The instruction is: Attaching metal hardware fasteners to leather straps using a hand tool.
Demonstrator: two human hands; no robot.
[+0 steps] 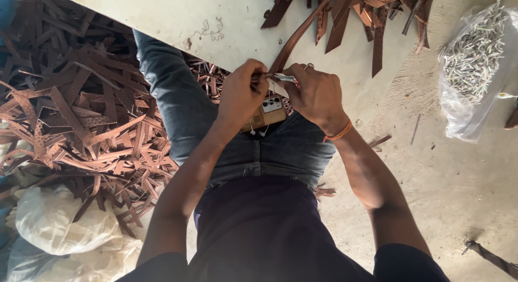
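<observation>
while a long brown leather strap (294,42) running down from the upper middle of the frame is pinched at its end by the closed left hand (242,93), a small metal buckle piece (283,77) is being fitted onto it by the right hand (315,93), whose fingers are curled tight around it, so a steady push along the strap seems called for next.

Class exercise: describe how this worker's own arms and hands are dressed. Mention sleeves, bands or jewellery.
Both forearms are bare. The dark short sleeves end near the upper arms at the frame's bottom edge. The right hand has an orange thread band round its wrist. The left hand wears nothing visible.
</observation>
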